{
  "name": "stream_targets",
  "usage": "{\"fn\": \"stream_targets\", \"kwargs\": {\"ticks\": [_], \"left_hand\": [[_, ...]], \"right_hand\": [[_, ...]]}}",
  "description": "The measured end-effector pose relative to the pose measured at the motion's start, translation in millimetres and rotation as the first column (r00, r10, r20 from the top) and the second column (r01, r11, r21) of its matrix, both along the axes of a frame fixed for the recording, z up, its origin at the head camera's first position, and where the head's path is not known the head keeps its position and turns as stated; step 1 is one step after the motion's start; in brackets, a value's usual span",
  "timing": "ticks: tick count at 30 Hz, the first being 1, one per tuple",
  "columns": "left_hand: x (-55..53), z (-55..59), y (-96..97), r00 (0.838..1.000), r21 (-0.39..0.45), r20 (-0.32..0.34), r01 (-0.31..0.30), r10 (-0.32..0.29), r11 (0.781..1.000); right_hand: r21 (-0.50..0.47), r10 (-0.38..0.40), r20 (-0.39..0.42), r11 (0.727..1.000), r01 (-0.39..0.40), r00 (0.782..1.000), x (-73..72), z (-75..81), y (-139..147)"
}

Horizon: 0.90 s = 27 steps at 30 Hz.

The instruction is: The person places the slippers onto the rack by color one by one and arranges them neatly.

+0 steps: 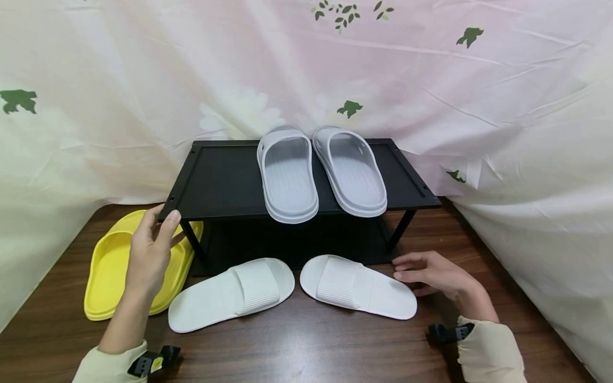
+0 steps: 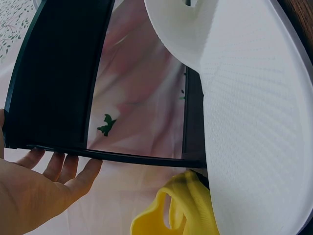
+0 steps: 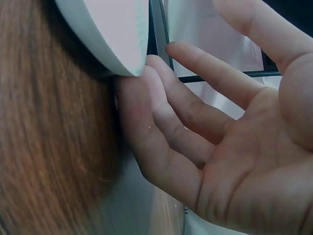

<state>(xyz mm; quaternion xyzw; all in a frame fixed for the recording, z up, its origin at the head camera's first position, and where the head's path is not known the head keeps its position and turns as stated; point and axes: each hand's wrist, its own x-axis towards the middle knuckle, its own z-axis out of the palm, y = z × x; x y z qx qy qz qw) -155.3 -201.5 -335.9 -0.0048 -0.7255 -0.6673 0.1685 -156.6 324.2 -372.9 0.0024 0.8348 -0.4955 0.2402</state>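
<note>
My left hand (image 1: 150, 250) grips the front left corner of a black two-tier shoe rack (image 1: 215, 181), thumb at the front edge. In the left wrist view its fingers (image 2: 67, 168) lie along the rack's side. Two grey slippers (image 1: 289, 175) sit on the top shelf, heels over the front edge. On the floor before the rack lie a left white slipper (image 1: 206, 303) and a right white slipper (image 1: 383, 295), toes facing each other. My right hand (image 1: 438, 274), fingers loosely bent, is beside the right white slipper's heel, fingertips right at its edge in the right wrist view.
Yellow slippers (image 1: 107, 271) lie left of the rack, partly behind my left forearm. Printed cloth (image 1: 191, 69) hangs behind and along both sides. Brown wood-grain floor (image 1: 306, 351) lies beneath. Each wrist wears a black strap (image 1: 450, 333).
</note>
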Motion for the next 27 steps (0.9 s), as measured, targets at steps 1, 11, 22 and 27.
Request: {"fn": "stream_targets", "kwargs": {"ticks": [1, 11, 22, 27], "left_hand": [[-0.1, 0.0, 0.1, 1.000, 0.001, 0.000, -0.001, 0.001, 1.000], [-1.3, -0.6, 0.1, 1.000, 0.007, -0.005, -0.016, 0.016, 1.000], [-1.4, -0.6, 1.3, 1.000, 0.006, -0.007, -0.012, 0.012, 1.000], [-1.4, -0.3, 1.3, 1.000, 0.019, -0.014, -0.003, 0.003, 1.000]], "right_hand": [[0.003, 0.002, 0.000, 1.000, -0.002, 1.000, -0.4, -0.4, -0.3], [0.042, 0.048, -0.052, 0.998, -0.046, 0.997, -2.6, -2.6, -1.9], [-0.037, 0.134, -0.052, 0.990, -0.136, 0.990, -3.3, -5.5, 4.1], [-0.022, 0.160, -0.056, 0.987, -0.162, 0.985, -1.4, -5.0, 4.5]]}}
